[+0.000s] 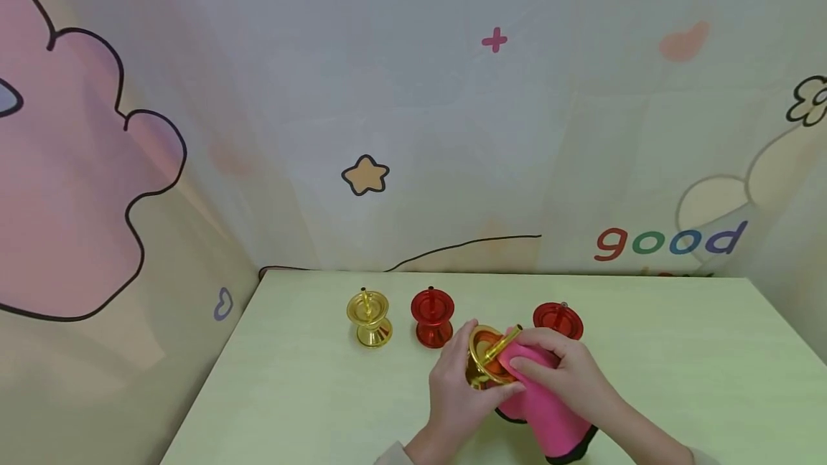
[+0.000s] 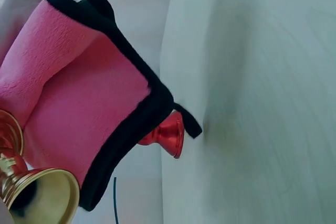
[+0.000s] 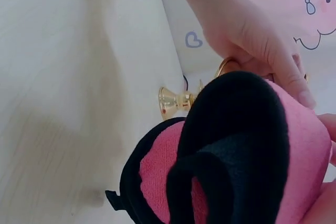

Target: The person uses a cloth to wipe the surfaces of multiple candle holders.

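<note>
Tilted over the table, a gold candle holder [image 1: 486,345] with a thin central post is gripped by my left hand [image 1: 452,390], thumb and fingers on either side of its dish. Its round flared base [image 2: 58,195] shows in the left wrist view. My right hand [image 1: 571,372] pinches a pink cloth [image 1: 549,407] with black edging and presses it into the dish beside the post. The rest of the cloth hangs down in folds, its black loop [image 2: 190,121] sticking out at a corner. My right fingertips are partly hidden by the cloth in the right wrist view.
Another gold candle holder [image 1: 368,311] and a red one [image 1: 433,307] stand upright at the back of the pale table [image 1: 291,393]. A second red holder [image 1: 557,318] stands behind my right hand, partly covered. A printed backdrop [image 1: 420,92] rises behind the table.
</note>
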Action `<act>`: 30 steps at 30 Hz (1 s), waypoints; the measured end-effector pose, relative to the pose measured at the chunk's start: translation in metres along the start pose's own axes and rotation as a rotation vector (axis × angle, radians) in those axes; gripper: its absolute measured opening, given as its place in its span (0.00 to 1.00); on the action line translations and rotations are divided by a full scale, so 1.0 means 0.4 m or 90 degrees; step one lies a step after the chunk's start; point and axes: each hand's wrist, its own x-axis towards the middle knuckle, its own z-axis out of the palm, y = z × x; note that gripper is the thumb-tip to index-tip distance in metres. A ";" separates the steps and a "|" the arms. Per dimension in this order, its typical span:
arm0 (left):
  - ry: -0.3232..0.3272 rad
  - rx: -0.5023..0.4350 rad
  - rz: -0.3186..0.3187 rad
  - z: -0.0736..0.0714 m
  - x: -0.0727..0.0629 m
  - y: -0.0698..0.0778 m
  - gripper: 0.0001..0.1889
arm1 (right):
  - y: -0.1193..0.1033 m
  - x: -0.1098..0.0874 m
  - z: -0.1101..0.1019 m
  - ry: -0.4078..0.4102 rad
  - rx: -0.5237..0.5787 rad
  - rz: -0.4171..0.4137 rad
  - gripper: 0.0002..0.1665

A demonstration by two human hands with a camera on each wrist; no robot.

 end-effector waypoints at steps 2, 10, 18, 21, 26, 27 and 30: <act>0.010 0.008 0.003 0.003 -0.006 -0.003 0.46 | 0.000 -0.001 0.005 -0.002 0.008 -0.001 0.12; -0.015 0.002 0.030 -0.003 -0.010 -0.006 0.46 | 0.002 0.005 0.002 -0.023 0.015 0.004 0.09; -0.176 -0.094 0.026 -0.037 0.008 0.007 0.43 | 0.006 0.033 -0.039 -0.116 0.015 -0.027 0.09; -0.238 -0.137 0.006 -0.049 0.017 0.009 0.43 | 0.012 0.038 -0.050 -0.159 0.042 -0.055 0.08; -0.314 -0.230 -0.064 -0.066 0.029 0.012 0.42 | 0.016 0.037 -0.055 -0.190 0.086 -0.050 0.07; -0.326 -0.255 -0.081 -0.069 0.031 0.013 0.41 | 0.016 0.037 -0.055 -0.192 0.095 -0.049 0.07; -0.363 -0.312 -0.123 -0.081 0.039 0.016 0.39 | 0.015 0.035 -0.057 -0.208 0.127 -0.055 0.08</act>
